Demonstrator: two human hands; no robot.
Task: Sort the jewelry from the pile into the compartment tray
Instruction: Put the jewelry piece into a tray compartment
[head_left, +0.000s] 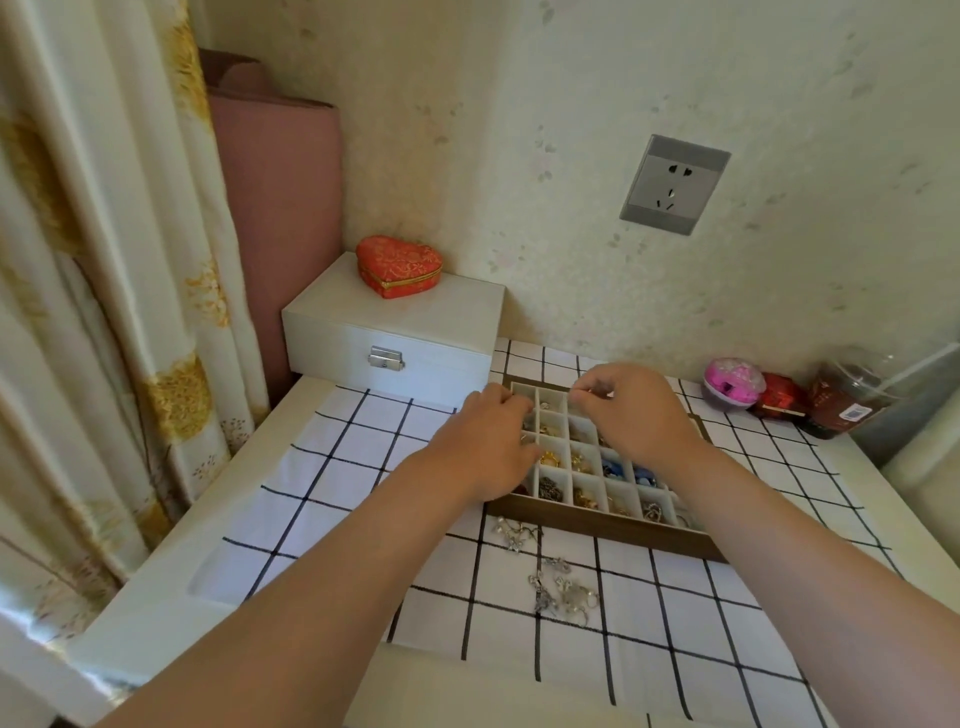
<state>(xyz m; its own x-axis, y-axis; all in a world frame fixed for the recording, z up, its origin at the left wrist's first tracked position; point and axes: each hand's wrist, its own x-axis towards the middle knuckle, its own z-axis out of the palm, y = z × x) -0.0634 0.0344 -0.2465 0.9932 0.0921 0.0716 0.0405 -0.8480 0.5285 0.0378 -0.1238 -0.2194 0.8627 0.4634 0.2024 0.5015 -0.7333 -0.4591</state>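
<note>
I see the wooden compartment tray with white dividers (613, 529) directly under both of my hands, lying on a white cloth with a black grid (332, 467). Many of its cells hold gold, silver and blue pieces. The pile of loose silver jewelry (569, 597) lies on the cloth nearer to me than either hand, just beside the tray's front wall.

My left hand (488, 447) hovers over the tray's left columns with its fingers curled inward. My right hand (634, 410) is over the far rows, thumb and forefinger drawn together. Both sets of fingertips point at each other, close but apart. They may be pinching a fine piece, but it is too small for me to tell.

Beyond the left hand stands a white rectangular box with a metal clasp (395, 332), and a red heart-shaped fabric box (399, 273) sits on top of it. Past the right hand, against the wall, are a pink round case (733, 384), a small red box (779, 397) and a dark plastic jar (852, 400).
</note>
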